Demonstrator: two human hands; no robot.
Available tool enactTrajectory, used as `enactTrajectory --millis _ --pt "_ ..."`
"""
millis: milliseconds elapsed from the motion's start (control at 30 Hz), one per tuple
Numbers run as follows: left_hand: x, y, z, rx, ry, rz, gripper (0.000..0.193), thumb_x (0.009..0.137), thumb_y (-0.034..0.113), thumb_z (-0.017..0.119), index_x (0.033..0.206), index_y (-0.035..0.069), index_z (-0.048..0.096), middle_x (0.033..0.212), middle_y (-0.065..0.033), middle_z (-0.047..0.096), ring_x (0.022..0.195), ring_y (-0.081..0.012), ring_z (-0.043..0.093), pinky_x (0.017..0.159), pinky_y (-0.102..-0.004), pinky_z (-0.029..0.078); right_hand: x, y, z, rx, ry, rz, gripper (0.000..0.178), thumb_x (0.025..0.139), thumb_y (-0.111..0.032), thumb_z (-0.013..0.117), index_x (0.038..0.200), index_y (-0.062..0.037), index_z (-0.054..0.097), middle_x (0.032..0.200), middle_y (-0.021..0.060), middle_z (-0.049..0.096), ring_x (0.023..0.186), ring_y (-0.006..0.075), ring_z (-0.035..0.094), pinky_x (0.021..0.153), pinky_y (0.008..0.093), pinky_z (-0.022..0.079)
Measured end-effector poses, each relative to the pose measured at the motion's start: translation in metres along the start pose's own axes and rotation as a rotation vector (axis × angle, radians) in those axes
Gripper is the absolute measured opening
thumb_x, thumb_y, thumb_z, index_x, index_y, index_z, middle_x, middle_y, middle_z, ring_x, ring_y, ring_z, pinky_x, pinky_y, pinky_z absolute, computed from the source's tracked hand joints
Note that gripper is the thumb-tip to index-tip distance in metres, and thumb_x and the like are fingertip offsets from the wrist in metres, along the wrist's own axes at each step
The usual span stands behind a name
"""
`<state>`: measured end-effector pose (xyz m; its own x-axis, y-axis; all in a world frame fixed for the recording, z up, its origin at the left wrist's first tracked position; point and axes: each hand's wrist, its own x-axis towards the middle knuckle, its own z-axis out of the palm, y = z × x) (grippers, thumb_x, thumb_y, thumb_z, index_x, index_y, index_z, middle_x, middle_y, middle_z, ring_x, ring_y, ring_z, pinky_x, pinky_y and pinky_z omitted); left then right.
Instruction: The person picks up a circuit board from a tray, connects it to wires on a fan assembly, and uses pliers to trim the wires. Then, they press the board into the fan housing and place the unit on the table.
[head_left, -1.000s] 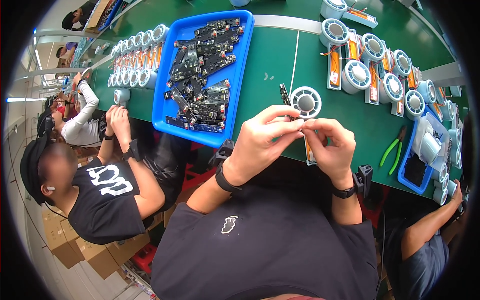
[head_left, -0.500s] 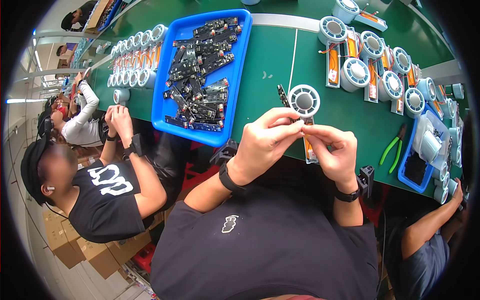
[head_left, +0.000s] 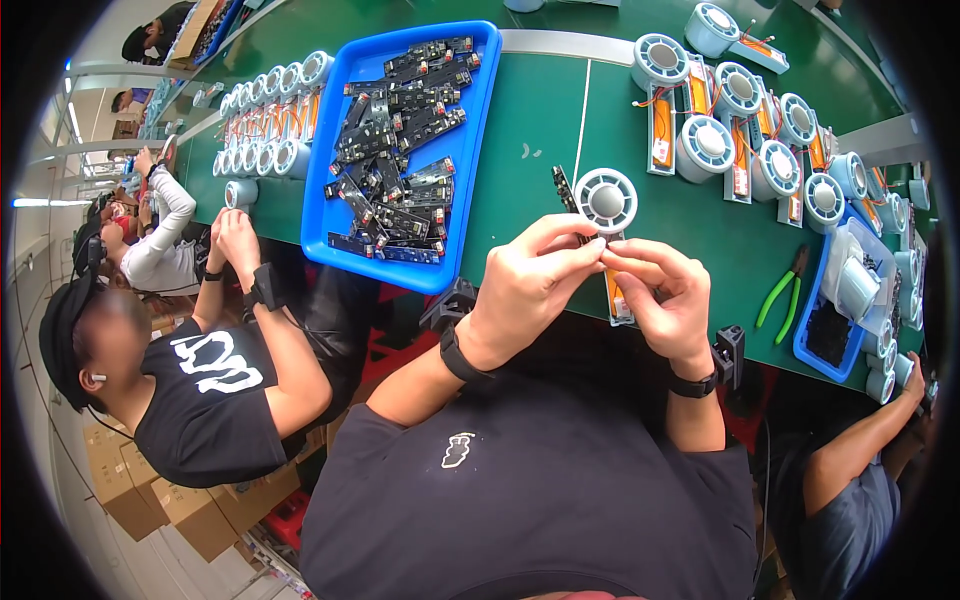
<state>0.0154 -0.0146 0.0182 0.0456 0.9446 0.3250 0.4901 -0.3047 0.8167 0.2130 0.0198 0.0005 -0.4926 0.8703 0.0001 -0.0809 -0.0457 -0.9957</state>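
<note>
One black circuit board [head_left: 563,188] is clamped in the grip of the left hand [head_left: 522,287], just beside a round pale-blue unit [head_left: 606,201] at the near edge of the green tabletop [head_left: 522,200]. The right hand [head_left: 668,305] has thumb and fingertips together; on what, I cannot tell. A blue tray [head_left: 478,130] heaped with similar boards [head_left: 388,142] lies to the left.

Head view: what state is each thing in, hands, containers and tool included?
Left hand, fingers pinched; any held item unclear
Right hand, fingers pinched near the left hand's; any held item unclear
Round-grilled unit, grille up, partly hidden by the hands
Black strip, slanting beside it, lower end hidden
Large blue tray, loaded with loosely heaped dark boards
Green-handled tool, lying with handles spread
Small blue bin, holding black pieces
</note>
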Motion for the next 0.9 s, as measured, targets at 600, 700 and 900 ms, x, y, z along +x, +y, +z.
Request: enactTrajectory --millis 600,700,900 --pt "0.007 0.025 -0.038 -0.325 -0.395 -0.463 0.049 0.084 0.007 0.08 0.13 0.007 0.064 0.109 -0.0071 0.07 0.07 -0.0252 0.07 0.06 -0.0363 0.056 0.01 -0.044 0.009 -0.391 -0.439 0.064 0.023 0.097 -0.015 0.07 0.108 0.0042 0.064 0.078 0.002 0.063 0.07 0.0073 0.057 0.062 0.0276 0.046" --pt "0.006 0.036 -0.061 0.008 -0.419 -0.247 0.048 0.083 0.005 0.078 0.129 0.008 0.064 0.109 -0.0072 0.068 0.083 -0.0279 0.07 0.073 -0.0381 0.057 0.009 -0.032 0.009 -0.391 -0.407 0.174 0.026 0.096 -0.017 0.071 0.108 0.004 0.063 0.078 0.0052 0.065 0.069 0.0099 0.061 0.062 0.0296 0.048" --pt "0.036 0.001 -0.049 0.608 -0.306 0.565 0.025 0.084 0.005 0.071 0.109 0.006 0.07 0.116 -0.0088 0.067 0.115 -0.0312 0.063 0.098 -0.0454 0.05 0.031 -0.061 0.007 -0.657 -0.592 0.154 0.022 0.091 -0.011 0.07 0.107 0.0037 0.064 0.079 0.0108 0.068 0.068 0.0162 0.064 0.063 0.033 0.05"
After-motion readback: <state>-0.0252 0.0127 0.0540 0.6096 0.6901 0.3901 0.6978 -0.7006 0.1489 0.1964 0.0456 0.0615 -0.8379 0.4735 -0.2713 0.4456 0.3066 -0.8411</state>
